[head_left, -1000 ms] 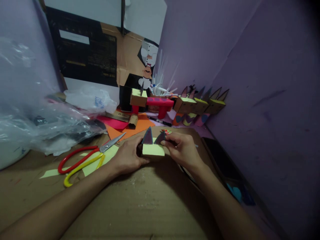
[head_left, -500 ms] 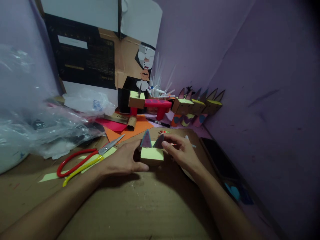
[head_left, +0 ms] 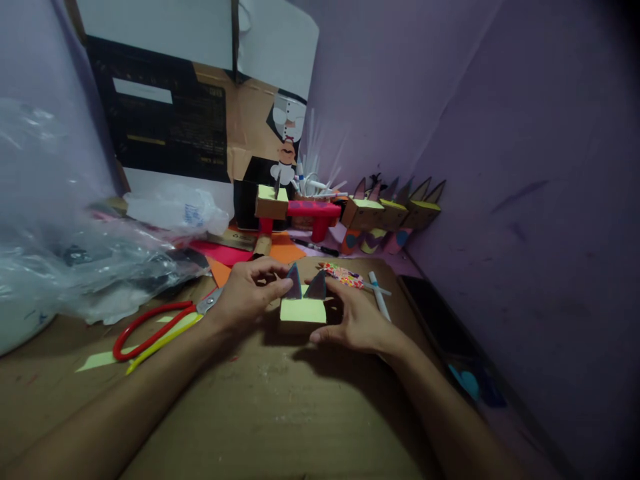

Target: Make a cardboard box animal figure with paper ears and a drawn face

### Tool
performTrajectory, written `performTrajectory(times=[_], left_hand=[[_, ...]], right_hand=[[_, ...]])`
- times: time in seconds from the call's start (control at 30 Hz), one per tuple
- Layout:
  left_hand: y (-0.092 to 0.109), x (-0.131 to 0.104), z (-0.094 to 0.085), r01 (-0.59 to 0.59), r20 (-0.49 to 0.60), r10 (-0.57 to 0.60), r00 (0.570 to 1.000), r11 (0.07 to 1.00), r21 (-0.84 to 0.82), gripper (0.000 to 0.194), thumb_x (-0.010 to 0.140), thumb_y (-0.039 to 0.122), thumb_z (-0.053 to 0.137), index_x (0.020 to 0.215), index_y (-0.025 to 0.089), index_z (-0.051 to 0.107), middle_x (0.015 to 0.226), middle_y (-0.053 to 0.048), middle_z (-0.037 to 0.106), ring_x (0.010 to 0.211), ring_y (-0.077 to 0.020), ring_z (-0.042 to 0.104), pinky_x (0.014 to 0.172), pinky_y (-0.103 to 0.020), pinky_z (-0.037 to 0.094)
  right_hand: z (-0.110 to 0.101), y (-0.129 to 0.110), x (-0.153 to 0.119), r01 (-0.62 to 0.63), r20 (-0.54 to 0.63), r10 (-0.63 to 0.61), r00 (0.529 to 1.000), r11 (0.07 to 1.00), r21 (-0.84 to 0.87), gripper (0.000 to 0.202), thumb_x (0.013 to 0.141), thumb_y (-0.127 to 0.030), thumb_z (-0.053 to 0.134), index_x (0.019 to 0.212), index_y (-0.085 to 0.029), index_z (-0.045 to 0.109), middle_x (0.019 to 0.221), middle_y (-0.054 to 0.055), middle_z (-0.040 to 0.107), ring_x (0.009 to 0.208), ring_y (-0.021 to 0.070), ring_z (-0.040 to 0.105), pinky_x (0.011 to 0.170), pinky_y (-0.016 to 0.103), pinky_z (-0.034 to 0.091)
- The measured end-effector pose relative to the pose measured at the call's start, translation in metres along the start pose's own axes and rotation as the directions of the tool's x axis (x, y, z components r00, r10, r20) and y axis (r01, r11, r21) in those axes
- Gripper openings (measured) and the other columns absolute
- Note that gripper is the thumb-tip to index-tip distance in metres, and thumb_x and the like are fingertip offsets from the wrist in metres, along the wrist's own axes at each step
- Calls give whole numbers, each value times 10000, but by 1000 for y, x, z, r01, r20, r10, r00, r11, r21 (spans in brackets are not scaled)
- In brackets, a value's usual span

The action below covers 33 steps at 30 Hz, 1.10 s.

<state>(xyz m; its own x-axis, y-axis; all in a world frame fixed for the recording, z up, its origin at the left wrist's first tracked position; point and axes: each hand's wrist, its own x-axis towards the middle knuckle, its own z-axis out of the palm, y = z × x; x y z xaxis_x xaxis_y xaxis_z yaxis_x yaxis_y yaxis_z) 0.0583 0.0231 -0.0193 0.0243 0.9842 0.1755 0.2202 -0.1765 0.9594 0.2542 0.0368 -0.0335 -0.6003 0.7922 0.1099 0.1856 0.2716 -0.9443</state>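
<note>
Red-and-yellow scissors [head_left: 159, 325] lie on the cardboard surface [head_left: 280, 413] at left. Left hand [head_left: 247, 297] pinches the left dark ear of the small cardboard box [head_left: 302, 312], which sits mid-surface with a yellow top. Right hand [head_left: 356, 320] cups the box's right side, fingers loosely spread. A white marker [head_left: 379, 301] lies just right.

Left hand [head_left: 247, 293] fingers pinched; right hand [head_left: 357, 320] fingers spread, palm down
</note>
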Motion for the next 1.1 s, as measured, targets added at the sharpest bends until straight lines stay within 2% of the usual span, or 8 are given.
performTrajectory(times=[0.13, 0.33, 0.63, 0.93, 1.1], left_hand=[[2, -1, -2, -73, 5, 73, 997, 990, 122, 72, 682, 216, 627, 723, 174, 667, 730, -1, 629, 692, -146, 563, 626, -263, 426], [9, -5, -1, -134, 91, 110, 990, 932, 338, 71, 702, 172, 592, 719, 178, 661, 690, 11, 587, 651, -139, 512, 589, -257, 379], [4, -5, 1, -157, 25, 161, 987, 899, 409, 63, 729, 203, 603, 685, 181, 642, 676, 12, 587, 631, -137, 525, 575, -256, 388], [13, -4, -1, -222, 115, 190, 975, 872, 436, 122, 738, 203, 574, 665, 183, 669, 666, -2, 601, 617, -138, 537, 547, -247, 377], [14, -1, -1, -147, 92, 120, 989, 908, 393, 87, 679, 167, 606, 621, 179, 670, 641, 11, 590, 618, -136, 542, 558, -246, 390]], right_hand=[[2, 0, 0, -9, -12, 9, 1000, 1000, 25, 477, 615, -106, 758, 1059, -194, 607, 1019, 52, 672, 864, 221, 661, 745, 336, 553], [1, 0, 1, 44, -36, -48, 998, 995, -88, 438, 625, -102, 735, 1043, -188, 638, 986, 42, 677, 862, 216, 646, 748, 341, 542], [3, 2, 1, 27, -22, -27, 999, 1000, -8, 413, 612, -83, 735, 1004, -181, 648, 982, 43, 678, 831, 200, 656, 743, 330, 543], [0, 8, 0, 62, -41, -68, 997, 990, -130, 462, 624, -109, 733, 1071, -187, 648, 1037, 55, 668, 942, 225, 626, 797, 354, 529], [2, 6, 0, 45, -36, -49, 998, 995, -86, 448, 618, -96, 726, 1048, -200, 655, 1030, 50, 674, 878, 217, 642, 756, 344, 542]])
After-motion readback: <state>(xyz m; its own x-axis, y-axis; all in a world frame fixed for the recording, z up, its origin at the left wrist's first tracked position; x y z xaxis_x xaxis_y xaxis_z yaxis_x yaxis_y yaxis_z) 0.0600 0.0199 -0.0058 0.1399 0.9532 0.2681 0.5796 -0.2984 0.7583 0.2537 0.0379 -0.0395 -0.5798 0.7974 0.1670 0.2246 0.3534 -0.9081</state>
